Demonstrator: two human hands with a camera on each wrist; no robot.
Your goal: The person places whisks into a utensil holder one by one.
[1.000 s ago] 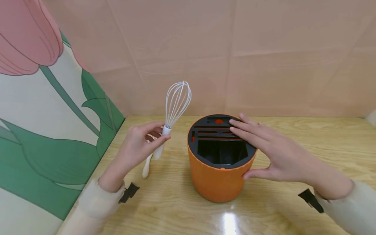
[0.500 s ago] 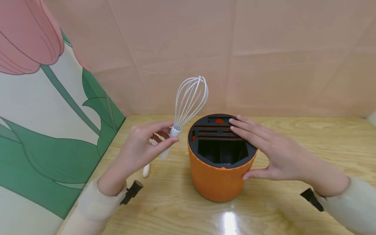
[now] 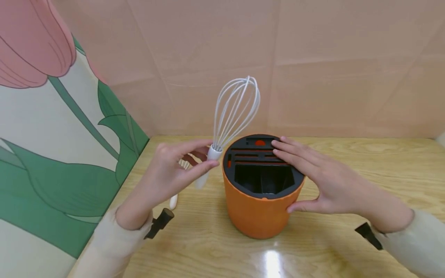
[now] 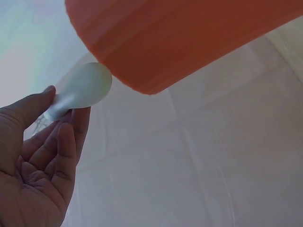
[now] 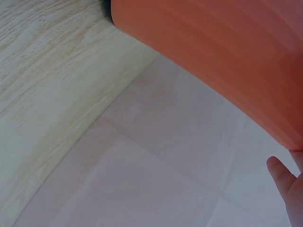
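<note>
This is an indoor table corner; the type of room cannot be told. A creased pink sheet [image 3: 330,77] rises behind the far edge of the wood-grain table [image 3: 375,170], and a large tulip print [image 3: 62,189] lines its left edge, meeting the sheet at the far left corner. The whisk [image 3: 214,153] and slotted holder [image 3: 259,218] are kitchenware.

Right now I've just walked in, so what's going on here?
A person's left hand pinches a white whisk near the top of its handle, wire loops upward and leaning right. The whisk's handle is left of an orange utensil holder, not in it. The right hand rests on the holder, fingers over its black slotted top and thumb against its side. Behind the left hand, a pale-handled utensil lies on the wood-grain table, partly hidden.
</note>
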